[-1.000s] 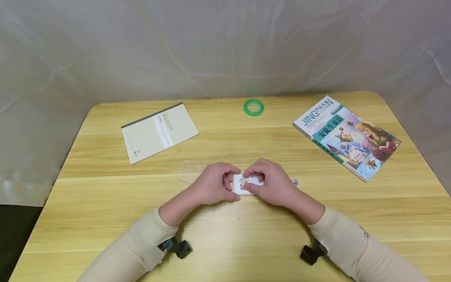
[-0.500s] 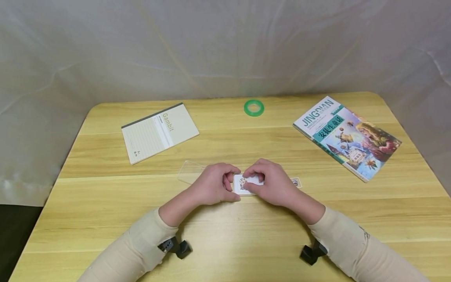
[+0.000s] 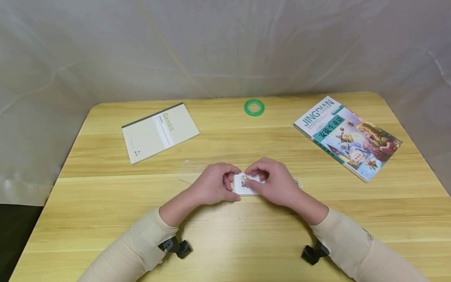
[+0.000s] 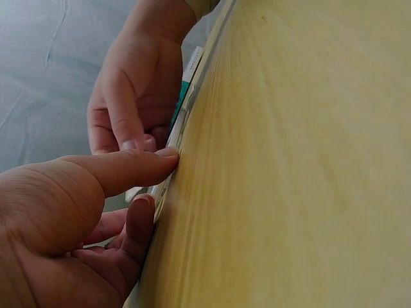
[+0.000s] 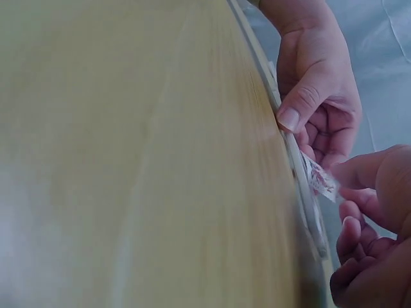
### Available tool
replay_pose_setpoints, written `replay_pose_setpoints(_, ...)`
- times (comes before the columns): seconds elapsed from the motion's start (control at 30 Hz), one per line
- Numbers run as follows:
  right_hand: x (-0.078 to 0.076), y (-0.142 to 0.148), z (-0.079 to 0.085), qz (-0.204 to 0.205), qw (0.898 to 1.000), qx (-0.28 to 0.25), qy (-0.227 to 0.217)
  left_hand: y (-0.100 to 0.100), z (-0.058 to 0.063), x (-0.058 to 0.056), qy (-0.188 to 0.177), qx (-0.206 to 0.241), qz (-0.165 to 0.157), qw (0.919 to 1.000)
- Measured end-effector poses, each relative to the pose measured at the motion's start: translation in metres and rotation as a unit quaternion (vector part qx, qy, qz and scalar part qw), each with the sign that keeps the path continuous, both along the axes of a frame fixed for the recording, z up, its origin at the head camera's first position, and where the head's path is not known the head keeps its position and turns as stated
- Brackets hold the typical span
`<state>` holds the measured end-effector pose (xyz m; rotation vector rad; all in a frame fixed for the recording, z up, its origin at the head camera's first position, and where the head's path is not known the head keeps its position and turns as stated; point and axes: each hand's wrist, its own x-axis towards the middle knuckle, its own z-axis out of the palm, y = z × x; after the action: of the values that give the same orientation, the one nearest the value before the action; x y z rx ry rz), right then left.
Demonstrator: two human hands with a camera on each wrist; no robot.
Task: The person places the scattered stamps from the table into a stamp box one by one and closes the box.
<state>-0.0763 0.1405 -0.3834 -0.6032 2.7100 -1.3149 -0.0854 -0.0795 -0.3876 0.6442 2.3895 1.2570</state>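
Observation:
Near the middle of the table in the head view lies a flat white rectangle (image 3: 246, 192). My left hand (image 3: 214, 185) grips its left end, thumb on the near edge and fingers at the far edge. My right hand (image 3: 276, 182) pinches a thin, printed, sticker-like film (image 5: 321, 181), seen in the right wrist view slanting up from the rectangle. From above, the film's small coloured cartoon print shows beside the right thumb. My right fingers cover the rectangle's right end. In the left wrist view, the left thumb (image 4: 138, 172) presses at the rectangle's edge.
A clear plastic piece (image 3: 190, 171) lies beyond my left hand, partly covered by it. A small printed card (image 3: 298, 182) shows behind my right hand. Farther back are a notebook (image 3: 160, 133), a green tape roll (image 3: 254, 113) and a colourful book (image 3: 347, 137).
My right hand has shifted slightly right and away from me, the printed film shifting a little with it. My left hand and the white rectangle stay in place.

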Motion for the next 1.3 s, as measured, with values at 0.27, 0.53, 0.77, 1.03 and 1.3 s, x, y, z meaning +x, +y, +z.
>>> replay_pose_setpoints(0.27,0.001,0.011,0.009,-0.030,0.997,-0.063,0.032,0.000,-0.001,0.000,0.000,0.002,0.006,1.0000)
replay_pose_setpoints(0.53,0.003,0.035,0.010,-0.059,0.994,-0.076,0.043,0.002,-0.001,0.001,0.001,0.007,0.007,1.0000)
replay_pose_setpoints(0.77,-0.008,0.033,0.008,-0.035,0.999,-0.008,-0.003,0.002,-0.001,0.001,-0.003,0.002,0.013,0.9999)
replay_pose_setpoints(1.03,-0.021,0.015,0.001,-0.008,0.998,0.059,-0.036,0.002,-0.002,0.000,0.000,0.005,0.005,1.0000)
replay_pose_setpoints(1.3,-0.028,0.007,0.000,-0.004,0.995,0.089,-0.043,0.001,-0.002,0.000,0.004,0.004,0.004,1.0000)
